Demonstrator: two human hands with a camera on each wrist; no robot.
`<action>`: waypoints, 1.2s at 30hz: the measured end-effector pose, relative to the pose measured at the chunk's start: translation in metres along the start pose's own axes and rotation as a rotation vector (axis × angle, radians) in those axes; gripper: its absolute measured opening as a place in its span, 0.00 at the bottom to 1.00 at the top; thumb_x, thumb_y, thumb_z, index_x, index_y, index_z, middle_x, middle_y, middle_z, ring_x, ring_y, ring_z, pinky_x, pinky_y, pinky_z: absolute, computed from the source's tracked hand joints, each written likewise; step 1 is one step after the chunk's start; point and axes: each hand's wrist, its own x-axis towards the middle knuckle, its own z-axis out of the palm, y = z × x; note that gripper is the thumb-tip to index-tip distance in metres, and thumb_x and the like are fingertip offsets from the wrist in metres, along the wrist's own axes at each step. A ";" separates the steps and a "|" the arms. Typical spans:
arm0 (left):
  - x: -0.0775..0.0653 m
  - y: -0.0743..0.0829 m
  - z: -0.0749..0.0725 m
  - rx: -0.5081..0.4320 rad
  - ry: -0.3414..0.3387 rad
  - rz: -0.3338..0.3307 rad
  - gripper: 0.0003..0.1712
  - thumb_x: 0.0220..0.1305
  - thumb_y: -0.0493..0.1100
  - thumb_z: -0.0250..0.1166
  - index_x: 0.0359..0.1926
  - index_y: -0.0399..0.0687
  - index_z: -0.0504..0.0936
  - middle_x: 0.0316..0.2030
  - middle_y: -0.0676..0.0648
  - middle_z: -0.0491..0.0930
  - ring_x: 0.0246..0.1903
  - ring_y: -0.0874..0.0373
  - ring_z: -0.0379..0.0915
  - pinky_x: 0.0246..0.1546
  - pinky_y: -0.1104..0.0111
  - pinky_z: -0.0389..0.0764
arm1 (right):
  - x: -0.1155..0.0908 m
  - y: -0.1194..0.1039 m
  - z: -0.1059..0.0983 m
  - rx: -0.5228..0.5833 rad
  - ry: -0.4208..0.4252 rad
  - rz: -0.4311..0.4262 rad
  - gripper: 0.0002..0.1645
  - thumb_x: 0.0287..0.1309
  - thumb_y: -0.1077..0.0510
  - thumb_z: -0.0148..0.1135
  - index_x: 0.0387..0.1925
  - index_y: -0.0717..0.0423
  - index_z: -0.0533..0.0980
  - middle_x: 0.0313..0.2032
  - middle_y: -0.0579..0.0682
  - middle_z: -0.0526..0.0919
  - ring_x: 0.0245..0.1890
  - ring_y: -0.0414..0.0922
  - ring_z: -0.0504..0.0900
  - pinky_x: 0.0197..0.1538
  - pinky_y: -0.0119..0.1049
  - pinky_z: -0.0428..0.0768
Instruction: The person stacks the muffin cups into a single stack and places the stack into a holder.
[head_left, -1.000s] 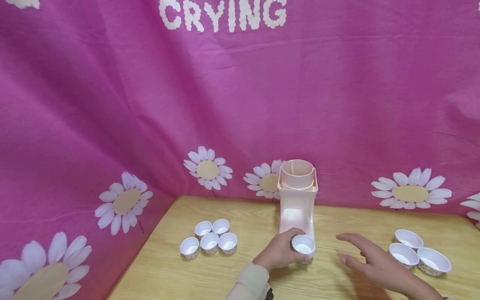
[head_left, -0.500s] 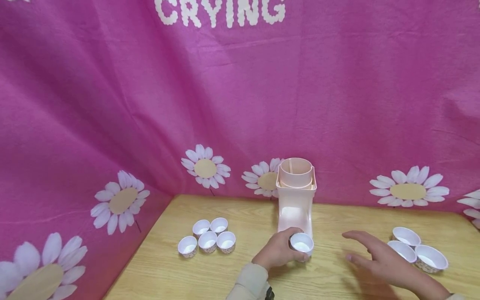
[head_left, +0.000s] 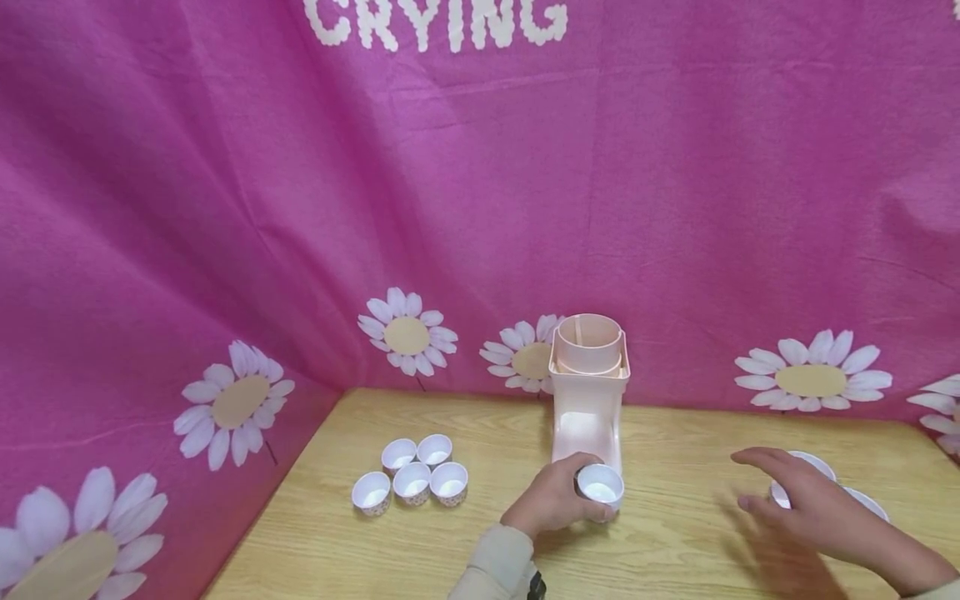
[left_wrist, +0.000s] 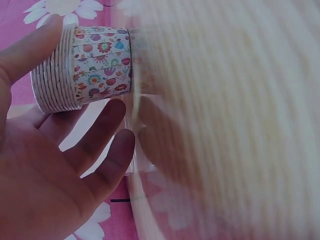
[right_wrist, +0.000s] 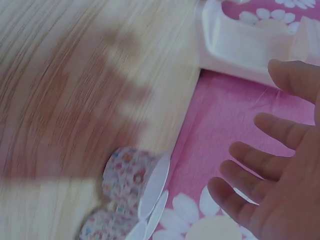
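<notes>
My left hand [head_left: 553, 498] grips a stack of paper baking cups [left_wrist: 100, 65] between thumb and fingers. The stack's many rims and floral outer wall show in the left wrist view; from the head its top cup appears white inside. Directly behind it stands a pale pink plastic holder [head_left: 589, 400] with a round tube on top. My right hand [head_left: 817, 508] hovers with spread fingers by the floral cups [right_wrist: 132, 180] on the right, partly covering them in the head view. It holds nothing.
Several white-lined floral cups [head_left: 412, 483] stand in a group on the left of the wooden table [head_left: 330, 542]. A pink cloth [head_left: 675, 208] with daisies hangs behind the table and along its left side.
My right hand has moved right, from beside the cups to over them. The left hand keeps its grip on the stack and stays in place. The head view has shifted slightly.
</notes>
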 end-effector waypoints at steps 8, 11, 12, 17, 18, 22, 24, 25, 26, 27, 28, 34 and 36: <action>-0.002 0.006 -0.004 0.055 0.003 0.027 0.30 0.40 0.42 0.82 0.47 0.57 0.80 0.35 0.54 0.83 0.33 0.69 0.72 0.39 0.75 0.72 | -0.008 0.015 -0.006 -0.084 0.004 0.039 0.31 0.40 0.55 0.79 0.50 0.54 0.78 0.50 0.57 0.82 0.48 0.43 0.73 0.52 0.09 0.50; -0.003 0.007 -0.004 0.084 0.007 0.029 0.29 0.40 0.43 0.82 0.46 0.57 0.80 0.35 0.55 0.83 0.32 0.69 0.72 0.39 0.75 0.72 | -0.009 0.020 -0.008 -0.113 0.015 0.034 0.33 0.34 0.58 0.80 0.48 0.52 0.78 0.48 0.55 0.83 0.45 0.44 0.75 0.50 0.13 0.55; -0.004 0.008 -0.004 0.087 0.009 0.029 0.29 0.40 0.43 0.82 0.46 0.57 0.80 0.35 0.55 0.83 0.32 0.69 0.72 0.38 0.75 0.72 | -0.010 0.022 -0.009 -0.123 0.018 0.034 0.34 0.33 0.58 0.81 0.48 0.52 0.78 0.48 0.54 0.83 0.44 0.46 0.76 0.49 0.14 0.57; -0.004 0.009 -0.006 0.081 0.001 0.012 0.30 0.40 0.42 0.82 0.47 0.56 0.81 0.36 0.54 0.83 0.33 0.68 0.72 0.39 0.74 0.73 | -0.011 0.030 -0.014 -0.181 0.001 0.029 0.35 0.28 0.58 0.82 0.46 0.55 0.79 0.45 0.57 0.84 0.43 0.56 0.79 0.47 0.29 0.67; -0.004 0.010 -0.006 0.086 -0.002 0.010 0.30 0.40 0.42 0.82 0.48 0.56 0.81 0.36 0.54 0.83 0.33 0.68 0.72 0.40 0.74 0.73 | -0.011 0.031 -0.015 -0.197 -0.008 0.031 0.35 0.27 0.59 0.82 0.46 0.56 0.79 0.45 0.59 0.83 0.43 0.59 0.79 0.47 0.35 0.70; -0.003 0.010 -0.008 0.108 -0.014 0.002 0.31 0.40 0.42 0.82 0.49 0.56 0.81 0.37 0.55 0.83 0.34 0.68 0.72 0.41 0.74 0.73 | -0.012 0.035 -0.019 -0.252 -0.025 0.020 0.36 0.23 0.59 0.82 0.44 0.58 0.80 0.44 0.63 0.83 0.42 0.62 0.79 0.41 0.56 0.75; -0.003 0.010 -0.008 0.094 -0.023 0.001 0.32 0.41 0.42 0.82 0.50 0.55 0.80 0.37 0.55 0.83 0.35 0.67 0.72 0.42 0.74 0.73 | -0.012 0.037 -0.020 -0.266 -0.046 0.017 0.36 0.22 0.58 0.82 0.43 0.59 0.80 0.44 0.64 0.82 0.42 0.64 0.79 0.39 0.60 0.76; -0.003 0.009 -0.009 0.080 -0.031 0.001 0.32 0.42 0.41 0.81 0.51 0.55 0.80 0.38 0.55 0.82 0.35 0.67 0.73 0.42 0.74 0.74 | -0.012 0.037 -0.020 -0.276 -0.051 0.013 0.36 0.20 0.57 0.82 0.42 0.59 0.81 0.44 0.64 0.82 0.43 0.64 0.79 0.38 0.61 0.76; -0.003 0.009 -0.009 0.064 -0.039 0.001 0.32 0.43 0.41 0.81 0.51 0.54 0.80 0.38 0.54 0.82 0.36 0.67 0.73 0.43 0.73 0.74 | -0.012 0.038 -0.021 -0.283 -0.062 0.011 0.37 0.19 0.57 0.83 0.42 0.59 0.81 0.44 0.64 0.82 0.43 0.64 0.78 0.38 0.62 0.77; -0.003 0.009 -0.009 0.051 -0.046 0.002 0.32 0.43 0.40 0.81 0.52 0.53 0.80 0.38 0.54 0.82 0.36 0.67 0.73 0.44 0.73 0.74 | -0.011 0.039 -0.021 -0.293 -0.077 0.014 0.38 0.19 0.56 0.83 0.42 0.59 0.81 0.45 0.64 0.82 0.44 0.64 0.78 0.36 0.62 0.76; -0.003 0.008 -0.009 0.040 -0.053 0.003 0.32 0.44 0.39 0.80 0.53 0.52 0.79 0.39 0.54 0.82 0.37 0.67 0.73 0.44 0.73 0.74 | -0.011 0.039 -0.021 -0.305 -0.089 0.013 0.38 0.18 0.55 0.83 0.42 0.59 0.81 0.45 0.64 0.81 0.44 0.64 0.77 0.35 0.62 0.76; -0.003 0.007 -0.008 0.011 -0.071 0.001 0.33 0.45 0.37 0.79 0.54 0.51 0.78 0.40 0.53 0.82 0.39 0.66 0.74 0.46 0.73 0.74 | -0.014 0.044 -0.019 -0.355 -0.140 -0.013 0.40 0.16 0.53 0.84 0.42 0.55 0.81 0.49 0.61 0.81 0.50 0.62 0.73 0.36 0.64 0.75; -0.003 0.007 -0.007 0.000 -0.071 0.001 0.33 0.45 0.37 0.79 0.54 0.51 0.78 0.41 0.52 0.82 0.39 0.65 0.74 0.47 0.72 0.74 | -0.015 0.046 -0.018 -0.360 -0.155 -0.018 0.40 0.16 0.52 0.84 0.43 0.53 0.81 0.50 0.60 0.80 0.52 0.61 0.71 0.37 0.66 0.74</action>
